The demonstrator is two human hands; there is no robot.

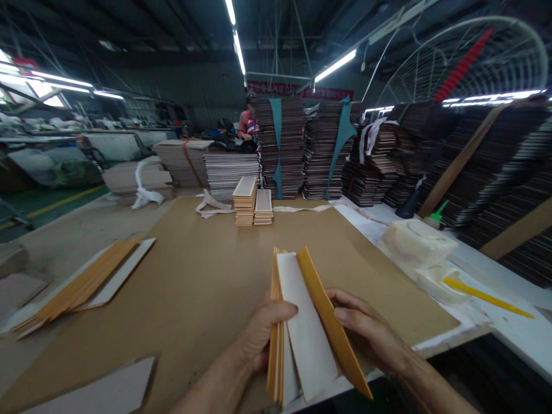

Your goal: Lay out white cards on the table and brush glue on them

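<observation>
My left hand (269, 325) is closed round a bundle of long orange-edged strips (276, 356), its thumb pressing on the white face of one strip (304, 322). On the right, a single orange-faced strip (332, 322) leans away from the bundle at an angle. My right hand (366, 325) grips its outer edge between thumb and fingers. The far ends of the strips meet close together, while the near ends fan apart by the table's front edge. Further back on the brown board (202, 264) stand two neat piles of similar pieces (245, 201).
At left lies a fanned row of orange and white strips (95, 276), with a grey panel (95, 391) nearer me. Tall stacks of dark panels (288, 149) line the back. A whitish tub (418, 244) and a yellow-handled tool (487, 296) sit at right. A person (246, 123) is behind the stacks.
</observation>
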